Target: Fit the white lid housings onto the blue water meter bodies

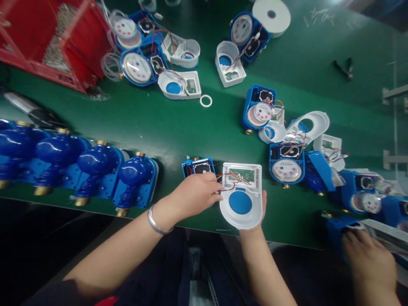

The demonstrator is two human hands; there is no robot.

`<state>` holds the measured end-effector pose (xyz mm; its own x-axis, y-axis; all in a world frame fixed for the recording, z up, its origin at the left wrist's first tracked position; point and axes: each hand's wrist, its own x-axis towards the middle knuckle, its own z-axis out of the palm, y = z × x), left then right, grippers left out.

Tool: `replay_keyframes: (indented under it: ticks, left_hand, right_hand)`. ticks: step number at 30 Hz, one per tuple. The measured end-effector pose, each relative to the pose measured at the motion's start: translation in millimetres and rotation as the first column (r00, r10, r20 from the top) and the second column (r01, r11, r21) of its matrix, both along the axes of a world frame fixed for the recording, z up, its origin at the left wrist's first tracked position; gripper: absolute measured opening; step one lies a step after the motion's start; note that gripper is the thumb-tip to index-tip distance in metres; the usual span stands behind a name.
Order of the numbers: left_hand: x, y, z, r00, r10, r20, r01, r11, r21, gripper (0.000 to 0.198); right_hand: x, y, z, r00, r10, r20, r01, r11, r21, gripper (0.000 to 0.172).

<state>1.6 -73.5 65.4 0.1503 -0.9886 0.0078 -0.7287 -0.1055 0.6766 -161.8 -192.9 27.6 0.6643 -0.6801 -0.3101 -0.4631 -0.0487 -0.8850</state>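
My right hand (pixel 263 209) holds a white plastic meter cover (pixel 225 209) from beneath and its right side, inner face up. A green circuit board (pixel 247 175) and a round blue disc (pixel 240 202) show inside it. Thin coloured wires (pixel 230 175) run from the board toward a blue water meter (pixel 198 165). My left hand (pixel 200 190), a silver bangle at its wrist, is closed with its fingertips on the wires at the cover's left edge. That hand hides most of the meter.
Finished-looking blue meters (pixel 134 170) lie in a row at left. Opened meters (pixel 137 67) with wired covers stand at the back and right. A red parts bin (pixel 81 44), white ring (pixel 205 100), white roll (pixel 279 19) and black cutters (pixel 344 69) lie around. Another person's hand (pixel 369 259) works at right.
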Motion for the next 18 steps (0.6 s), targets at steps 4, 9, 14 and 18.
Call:
replay_keyframes:
  ticks: [4,9,14,18]
  left_hand:
    - [15,-7,3.7,1.0,0.006,-0.02,-0.004,0.995,0.101,0.006]
    - [38,-1,2.1,0.971,0.234,-0.048,-0.236,0.971,-0.042,0.01]
    - [27,17,-30.0,0.907,0.416,0.063,-0.38,0.874,-0.304,0.014]
    - [8,29,-60.5,0.869,0.457,0.192,-0.361,0.849,-0.385,0.014]
  right_hand:
    - [14,11,4.2,0.988,-0.136,0.068,0.101,0.923,0.372,0.071]
    - [23,14,15.9,0.974,-0.195,0.113,0.121,0.875,0.469,0.061]
    - [33,16,18.6,0.981,-0.154,0.122,0.081,0.881,0.466,0.066]
    - [36,14,17.7,0.982,-0.124,0.143,0.037,0.866,0.498,0.066]
